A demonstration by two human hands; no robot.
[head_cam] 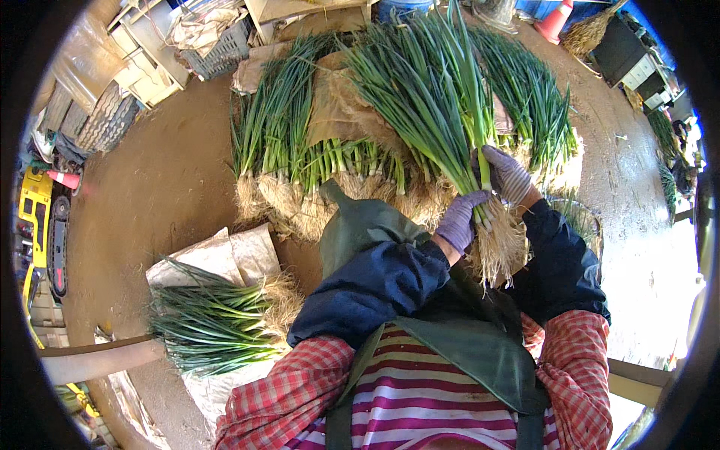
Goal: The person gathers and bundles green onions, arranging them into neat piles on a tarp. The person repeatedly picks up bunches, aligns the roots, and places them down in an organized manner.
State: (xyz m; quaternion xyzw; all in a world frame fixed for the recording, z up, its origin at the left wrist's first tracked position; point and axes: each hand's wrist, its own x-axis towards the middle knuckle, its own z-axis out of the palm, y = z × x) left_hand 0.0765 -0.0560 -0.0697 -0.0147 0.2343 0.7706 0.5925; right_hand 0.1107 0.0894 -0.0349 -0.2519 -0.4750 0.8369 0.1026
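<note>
My left hand [462, 222], in a purple-grey knit glove, grips a bunch of green onions [419, 107] near the white stem ends. Their pale, stringy roots [495, 247] hang below it over my lap. Just above and to the right, my right hand [506, 173], in a striped glove, has its fingers closed around a thicker green onion stalk [478, 121] at the bunch's right side. The long green leaves point away from me. Part of the stems is hidden by my fingers.
Rows of green onions [275, 129] lie ahead, partly under brown sacking [343, 107]. Another pile of green onions [225, 320] lies on pale sacking [214, 261] at left. Farther off are tyres [107, 121], a grey crate [219, 53], traffic cones [554, 21] and a straw broom [588, 34].
</note>
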